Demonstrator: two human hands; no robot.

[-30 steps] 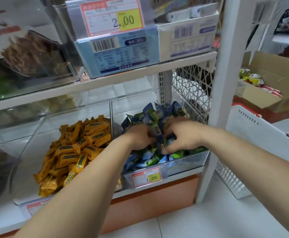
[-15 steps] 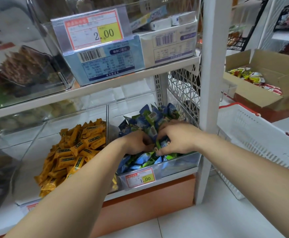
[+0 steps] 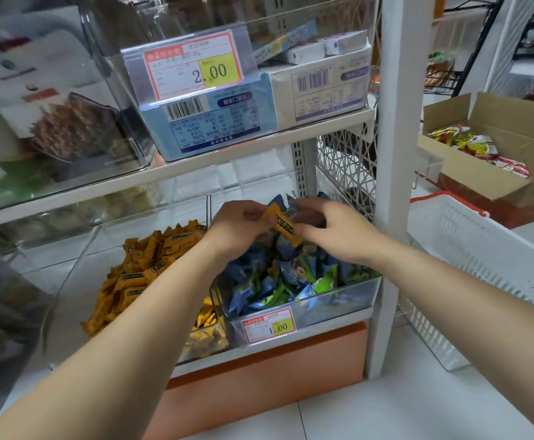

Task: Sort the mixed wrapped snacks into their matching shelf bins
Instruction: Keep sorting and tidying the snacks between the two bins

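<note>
While the left hand [image 3: 238, 225] and right hand [image 3: 334, 231] pinched the orange bar [image 3: 284, 226], slanted down-right above the blue-green bin [image 3: 338, 308], the orange bin [image 3: 68, 276] lay just left, nearer the left hand.

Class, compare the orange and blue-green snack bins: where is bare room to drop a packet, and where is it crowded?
Free: the orange-snack bin has bare floor left of its orange pile, up to the clear left wall. Crowded: the blue-green bin is heaped full.
</note>
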